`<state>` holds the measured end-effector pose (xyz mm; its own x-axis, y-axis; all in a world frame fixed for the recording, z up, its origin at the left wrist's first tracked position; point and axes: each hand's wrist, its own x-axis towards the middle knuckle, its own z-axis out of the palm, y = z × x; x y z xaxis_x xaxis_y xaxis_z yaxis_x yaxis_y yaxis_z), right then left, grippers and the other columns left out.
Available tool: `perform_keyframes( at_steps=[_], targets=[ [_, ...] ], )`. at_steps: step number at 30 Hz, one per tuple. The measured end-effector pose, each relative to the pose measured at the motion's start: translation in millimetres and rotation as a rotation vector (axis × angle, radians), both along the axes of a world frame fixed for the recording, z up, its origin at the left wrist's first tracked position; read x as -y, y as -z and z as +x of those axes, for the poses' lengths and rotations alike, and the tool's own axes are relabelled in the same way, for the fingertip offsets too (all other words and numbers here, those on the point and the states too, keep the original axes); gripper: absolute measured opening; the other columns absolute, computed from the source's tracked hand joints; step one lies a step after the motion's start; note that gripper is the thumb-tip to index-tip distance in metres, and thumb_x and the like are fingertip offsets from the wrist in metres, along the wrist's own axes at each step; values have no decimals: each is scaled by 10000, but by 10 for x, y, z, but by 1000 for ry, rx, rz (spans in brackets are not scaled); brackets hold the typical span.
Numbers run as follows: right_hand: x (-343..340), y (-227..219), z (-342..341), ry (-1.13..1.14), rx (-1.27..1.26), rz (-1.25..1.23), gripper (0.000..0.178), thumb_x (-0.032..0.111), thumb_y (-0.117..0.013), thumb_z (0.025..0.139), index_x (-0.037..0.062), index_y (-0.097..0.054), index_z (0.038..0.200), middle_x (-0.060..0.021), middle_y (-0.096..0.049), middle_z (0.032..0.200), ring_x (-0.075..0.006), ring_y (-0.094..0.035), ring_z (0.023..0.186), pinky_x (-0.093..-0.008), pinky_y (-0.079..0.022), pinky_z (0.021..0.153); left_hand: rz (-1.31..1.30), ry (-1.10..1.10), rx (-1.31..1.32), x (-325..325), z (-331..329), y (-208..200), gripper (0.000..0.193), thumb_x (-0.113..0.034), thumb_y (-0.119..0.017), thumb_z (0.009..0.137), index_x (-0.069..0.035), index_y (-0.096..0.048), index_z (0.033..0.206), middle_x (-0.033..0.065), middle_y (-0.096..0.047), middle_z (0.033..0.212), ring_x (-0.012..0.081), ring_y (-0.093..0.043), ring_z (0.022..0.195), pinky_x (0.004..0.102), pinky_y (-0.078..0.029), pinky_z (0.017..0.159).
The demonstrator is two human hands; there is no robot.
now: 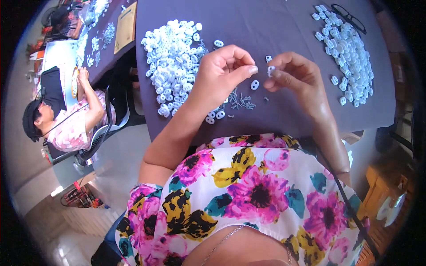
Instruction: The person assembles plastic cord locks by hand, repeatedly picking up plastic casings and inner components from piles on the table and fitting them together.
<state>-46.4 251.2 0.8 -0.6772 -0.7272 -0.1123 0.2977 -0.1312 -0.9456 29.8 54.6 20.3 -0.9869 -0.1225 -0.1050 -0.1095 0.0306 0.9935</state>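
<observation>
In my right hand [301, 75], thumb and fingertips pinch a small white oval plastic piece with two holes [270, 69]. My left hand [224, 68] is a little way to its left, thumb and forefinger pressed together; whatever may be between them is too small to make out. The hands are apart, raised over the dark tablecloth [266, 26]. Between them lies a loose white two-hole piece [254, 84], and another [268, 58] sits just beyond my right fingertips. Below the left hand is a scatter of small grey screw-like pins [242, 101].
A big heap of white two-hole pieces [171, 62] covers the table's left side. At the right is a second heap of white pieces [353, 62], with black-framed glasses [349, 18] beyond it. Another person [73, 117] sits at a neighbouring table on the left.
</observation>
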Motion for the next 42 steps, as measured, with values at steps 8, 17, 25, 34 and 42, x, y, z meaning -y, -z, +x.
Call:
perform_keyframes(
  at_steps=[8,17,25,34,42],
  targets=[
    [96,-1,88,22,6,-63,133,-7,-611,878,-19,-608,1011,-65,-652,885,-129,-650,785,-238,-525,708,29,29,-2,-74,141,-87,106,12,-608,859,-2,-607,964,29,-635,923,76,-587,865,212,-467,792],
    [96,28,139,56,39,-110,124,-16,-629,860,-13,-620,984,-49,-651,869,-102,-633,767,-228,-515,702,-73,27,-130,-187,98,-86,161,33,-579,832,-25,-545,979,16,-600,873,75,-584,820,235,-484,770],
    [102,23,141,78,-8,-113,114,-21,-625,859,-18,-626,973,-33,-643,861,-86,-602,739,-221,-494,681,-106,-9,-165,-177,83,-52,166,38,-587,828,-28,-546,975,13,-603,863,71,-591,814,235,-486,762],
    [104,31,134,98,-9,-76,123,-21,-627,853,-18,-626,976,-30,-639,853,-82,-598,741,-216,-490,686,-133,-7,-167,-180,62,-27,152,38,-588,831,-24,-547,964,18,-608,855,76,-596,808,235,-487,755],
    [119,34,140,89,-17,-92,115,-25,-625,851,-21,-625,966,-27,-635,845,-77,-590,743,-214,-483,681,-118,-6,-165,-206,58,-18,154,50,-580,827,-21,-545,959,21,-611,860,76,-597,805,237,-491,753]
  ],
)
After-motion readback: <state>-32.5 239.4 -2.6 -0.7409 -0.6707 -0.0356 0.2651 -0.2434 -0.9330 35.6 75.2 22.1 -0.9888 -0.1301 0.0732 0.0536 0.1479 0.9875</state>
